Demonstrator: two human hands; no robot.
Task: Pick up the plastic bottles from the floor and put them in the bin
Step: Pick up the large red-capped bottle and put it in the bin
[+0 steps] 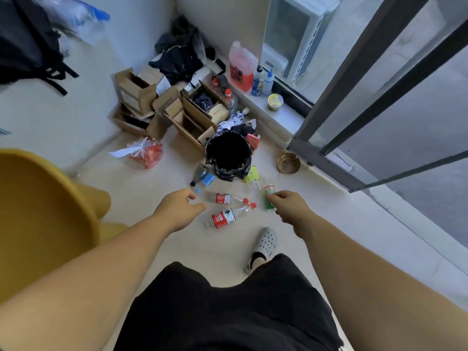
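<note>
Several empty plastic bottles lie on the pale floor in front of a bin (229, 171) lined with a black bag. Two clear bottles with red labels and red caps, one (222, 198) above the other (226, 217), lie between my hands. A green-labelled bottle (269, 198) lies at my right hand's fingertips. A yellow-labelled bottle (253, 176) and a blue-labelled one (202, 176) rest against the bin's base. My left hand (181, 211) hovers just left of the red-labelled bottles, fingers apart and empty. My right hand (291, 206) reaches over the green bottle with fingers curled; whether it grips the bottle is unclear.
Open cardboard boxes (162, 107) and dark clothes pile up behind the bin. A red plastic bag (147, 155) lies at left, a brass bowl (288, 162) at right by the sliding door frame. A yellow chair (43, 219) stands at my left. My foot in a white clog (263, 245) is near the bottles.
</note>
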